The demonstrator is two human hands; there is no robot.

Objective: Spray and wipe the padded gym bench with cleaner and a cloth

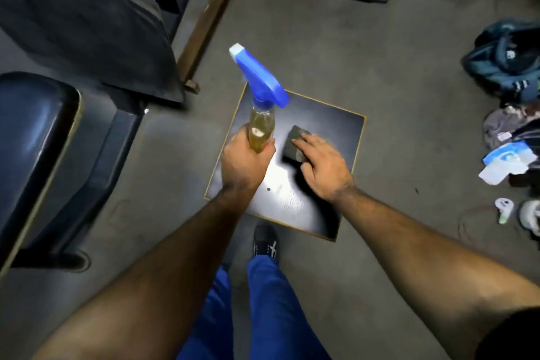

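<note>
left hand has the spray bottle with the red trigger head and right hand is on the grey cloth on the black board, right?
Not quite: the spray bottle has a blue trigger head, not red, as the head view shows. The rest holds: the left hand grips it, and the right hand is on the grey cloth on the black board.

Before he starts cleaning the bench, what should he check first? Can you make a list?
1. Spray bottle gripped: ok, the left hand is wrapped around its body.
2. Cleaner inside: ok, yellowish liquid shows in the bottle.
3. Cloth picked up: not ok, the right hand only rests on it; it lies on the black square board.
4. Nozzle aimed at the padded bench: not ok, it points up and away.
5. Bench pad free of clutter: ok on the visible part.
6. Finger on the trigger: not ok, the hand holds low.
</note>
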